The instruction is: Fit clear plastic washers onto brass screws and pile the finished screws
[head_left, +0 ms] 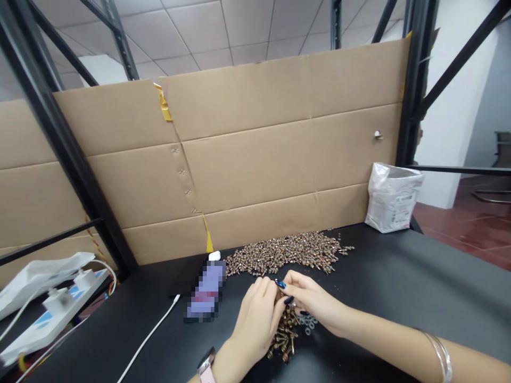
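My left hand (258,314) is closed, its fingers curled against the fingertips of my right hand (309,298). The right hand is pinched, with dark blue nails showing. Whatever small piece lies between the fingertips is hidden or too small to name. Right below both hands is a small heap of brass-coloured screws (284,338), partly covered by the fingers. Several grey flat washers (308,323) lie just right of these screws, under my right hand. Farther back, a wide pile of similar screws (287,252) spreads along the cardboard.
A phone (207,290) with a blurred screen lies left of the hands, a white cable (149,335) near it. A cardboard panel (255,149) closes the back of the black table (399,287). A white plastic bag (393,199) stands back right; a power strip (51,319) is at left.
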The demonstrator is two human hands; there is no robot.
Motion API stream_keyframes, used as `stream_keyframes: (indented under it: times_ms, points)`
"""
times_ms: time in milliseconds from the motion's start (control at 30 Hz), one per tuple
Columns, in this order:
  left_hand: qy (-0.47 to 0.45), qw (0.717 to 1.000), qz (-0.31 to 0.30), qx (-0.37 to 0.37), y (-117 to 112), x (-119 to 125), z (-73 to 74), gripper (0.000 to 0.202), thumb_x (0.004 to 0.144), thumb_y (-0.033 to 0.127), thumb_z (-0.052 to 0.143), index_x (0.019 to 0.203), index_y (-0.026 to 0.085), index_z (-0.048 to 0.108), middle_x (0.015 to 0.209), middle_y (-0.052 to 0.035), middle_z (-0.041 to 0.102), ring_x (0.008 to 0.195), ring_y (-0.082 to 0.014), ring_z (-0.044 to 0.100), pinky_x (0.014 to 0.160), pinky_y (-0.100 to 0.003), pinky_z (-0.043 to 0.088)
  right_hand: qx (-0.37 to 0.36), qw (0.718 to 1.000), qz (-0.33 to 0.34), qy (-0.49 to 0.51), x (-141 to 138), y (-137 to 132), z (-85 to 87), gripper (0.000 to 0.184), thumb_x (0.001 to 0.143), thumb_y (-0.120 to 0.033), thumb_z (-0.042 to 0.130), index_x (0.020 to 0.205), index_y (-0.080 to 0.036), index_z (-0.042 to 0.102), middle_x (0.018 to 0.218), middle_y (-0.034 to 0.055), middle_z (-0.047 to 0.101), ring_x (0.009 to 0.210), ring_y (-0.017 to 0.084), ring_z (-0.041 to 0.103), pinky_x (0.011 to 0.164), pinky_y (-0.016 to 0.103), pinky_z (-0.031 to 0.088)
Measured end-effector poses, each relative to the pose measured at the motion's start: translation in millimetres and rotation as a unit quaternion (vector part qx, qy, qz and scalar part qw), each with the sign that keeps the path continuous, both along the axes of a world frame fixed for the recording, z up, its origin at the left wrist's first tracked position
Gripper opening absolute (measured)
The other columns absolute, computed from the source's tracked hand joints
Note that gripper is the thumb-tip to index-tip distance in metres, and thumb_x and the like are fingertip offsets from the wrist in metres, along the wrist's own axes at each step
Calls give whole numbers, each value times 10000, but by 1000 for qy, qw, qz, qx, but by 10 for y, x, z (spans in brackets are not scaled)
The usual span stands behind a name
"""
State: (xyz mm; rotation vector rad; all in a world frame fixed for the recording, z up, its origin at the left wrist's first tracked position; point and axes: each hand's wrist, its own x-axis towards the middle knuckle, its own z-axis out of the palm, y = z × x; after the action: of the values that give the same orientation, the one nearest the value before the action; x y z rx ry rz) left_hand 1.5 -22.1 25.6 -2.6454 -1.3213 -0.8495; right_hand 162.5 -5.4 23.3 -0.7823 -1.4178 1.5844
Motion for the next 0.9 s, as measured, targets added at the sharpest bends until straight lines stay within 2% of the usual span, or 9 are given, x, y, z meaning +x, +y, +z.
stream_keyframes:
  times_ms: [133, 333, 467, 633, 767, 900]
  points:
    - [20, 999, -12, 24, -9, 38, -10, 187, 923, 202, 298, 861, 188, 475, 862, -55, 521, 771, -197, 464, 669, -320, 388, 11, 999, -11, -39, 10, -26, 29, 325, 777, -451, 580, 685, -193, 405, 638, -61, 348, 551, 76, 315, 474, 177, 251]
    - [18, 999, -38, 29, -52, 62, 19, 200, 908, 161, 278, 881, 179, 476, 878, -66, 525, 800, -200, 464, 724, -341, 395, -5, 997, -33, -75, -7, -69, -11, 387, 808, -533, 467, 643, -186, 426, 571, -50, 369, 498, 86, 337, 437, 201, 289]
    - [8, 999, -36, 33, -84, 70, 23, 193, 900, 168, 289, 861, 176, 478, 850, -67, 518, 772, -196, 458, 702, -340, 389, -29, 998, -10, -53, -19, -84, -37, 394, 796, -517, 476, 590, -196, 378, 522, -64, 332, 440, 74, 306, 395, 198, 271]
    - [-30, 998, -49, 35, -91, 99, -15, 172, 892, 166, 283, 889, 176, 455, 858, -75, 504, 765, -195, 460, 687, -337, 386, -42, 999, 5, -24, -49, -126, 5, 396, 774, -511, 496, 585, -205, 330, 497, -85, 267, 409, 58, 254, 383, 190, 217]
    - [-70, 996, -45, 29, -67, 137, -78, 190, 913, 180, 257, 837, 188, 431, 823, -59, 503, 745, -184, 467, 662, -316, 373, -36, 999, -20, -9, -94, -169, 13, 371, 763, -509, 511, 617, -193, 382, 545, -66, 330, 451, 65, 296, 411, 193, 232]
    - [-158, 987, -18, -23, -53, 178, -145, 227, 941, 217, 251, 774, 199, 404, 758, -26, 501, 698, -156, 475, 646, -292, 357, -35, 999, -30, 15, -134, -167, -42, 376, 749, -523, 549, 649, -194, 395, 587, -58, 344, 483, 72, 313, 437, 198, 224]
